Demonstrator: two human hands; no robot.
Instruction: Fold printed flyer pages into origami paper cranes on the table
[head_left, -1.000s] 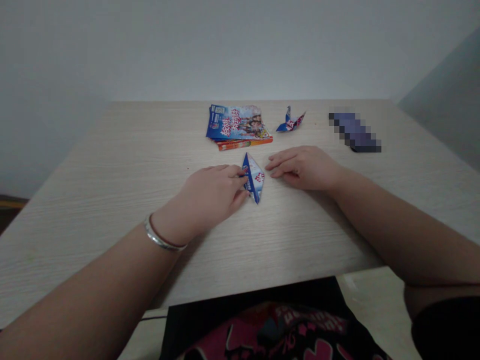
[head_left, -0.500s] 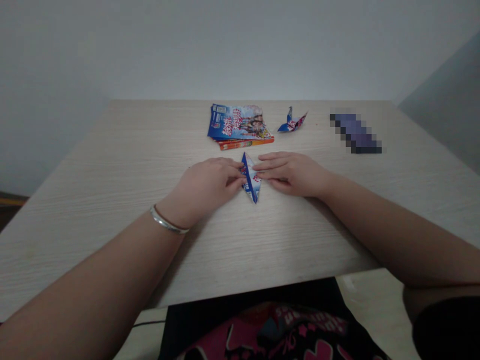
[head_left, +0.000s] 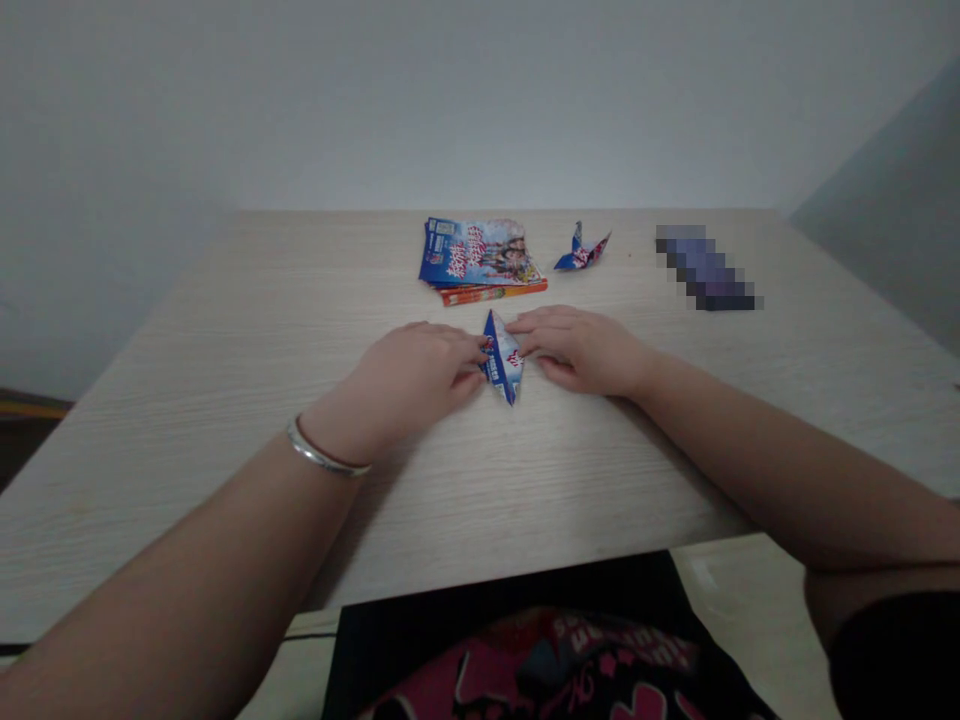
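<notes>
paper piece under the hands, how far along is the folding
Done: one folded, winged figure sits at the back of the table, beside the stack of sheets. In hand: a flat, pointed piece lies between left hand and right hand, fingertips of both on it. Left: it shows no raised wings like the figure, so probably several folds; the stack looks unfolded.

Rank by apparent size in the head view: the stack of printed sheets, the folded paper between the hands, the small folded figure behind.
1. stack of printed sheets, clearly largest.
2-3. folded paper and small folded figure look alike; the paper lies nearer and is partly covered, so unranked.
</notes>
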